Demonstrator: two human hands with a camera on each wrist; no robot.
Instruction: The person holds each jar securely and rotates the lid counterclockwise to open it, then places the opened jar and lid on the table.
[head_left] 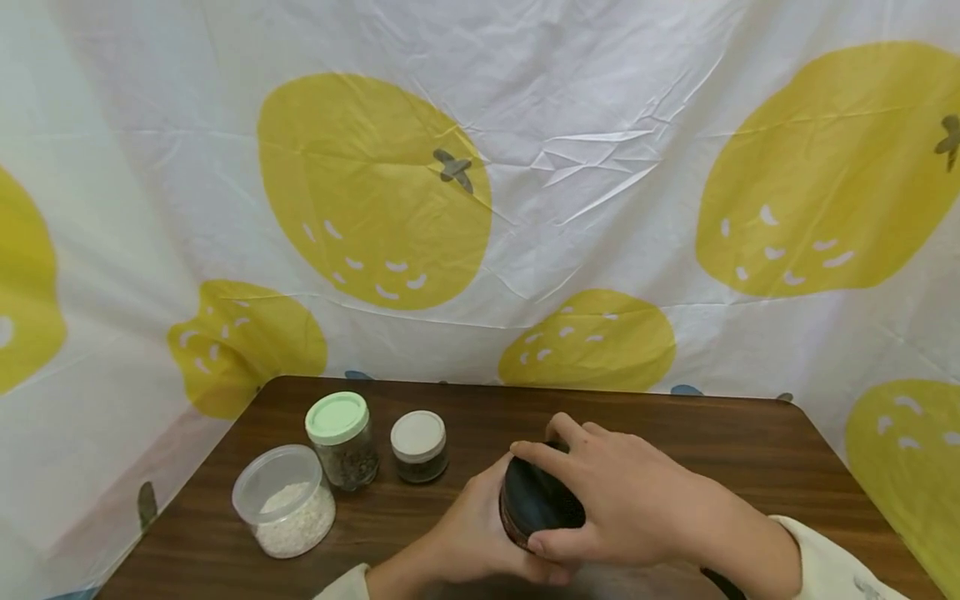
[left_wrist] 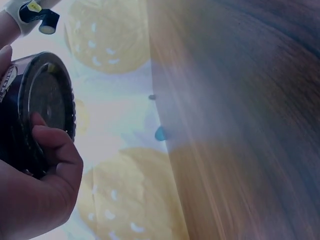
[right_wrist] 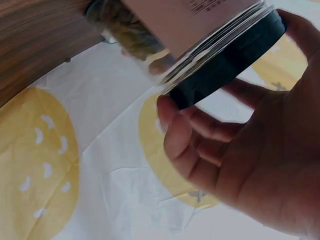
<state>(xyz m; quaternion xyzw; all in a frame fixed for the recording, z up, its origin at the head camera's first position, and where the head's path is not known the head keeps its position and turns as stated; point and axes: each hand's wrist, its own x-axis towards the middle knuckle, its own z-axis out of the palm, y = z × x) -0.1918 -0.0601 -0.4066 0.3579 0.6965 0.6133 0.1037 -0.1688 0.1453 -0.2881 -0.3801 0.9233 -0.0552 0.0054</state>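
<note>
Both hands are on one jar, held up over the front of the table. The jar (right_wrist: 172, 20) is clear, with a pink printed label and brownish-yellow pieces inside, and has a black screw lid (head_left: 536, 496). My left hand (head_left: 476, 533) grips the jar's body from the left; in the left wrist view a curled finger lies against its round, ridged-edge end. From above and the right, my right hand (head_left: 637, 500) grips the lid, thumb at the near edge and fingers at the far edge. The jar appears tilted, and its lower part is hidden by the hands.
At the left of the dark wooden table (head_left: 600, 408) stand a clear tub (head_left: 296, 533) of white flakes with no lid on, a green-lidded jar (head_left: 348, 454) of dark bits, and a small white-lidded jar (head_left: 420, 454). A lemon-print curtain (head_left: 585, 225) hangs behind.
</note>
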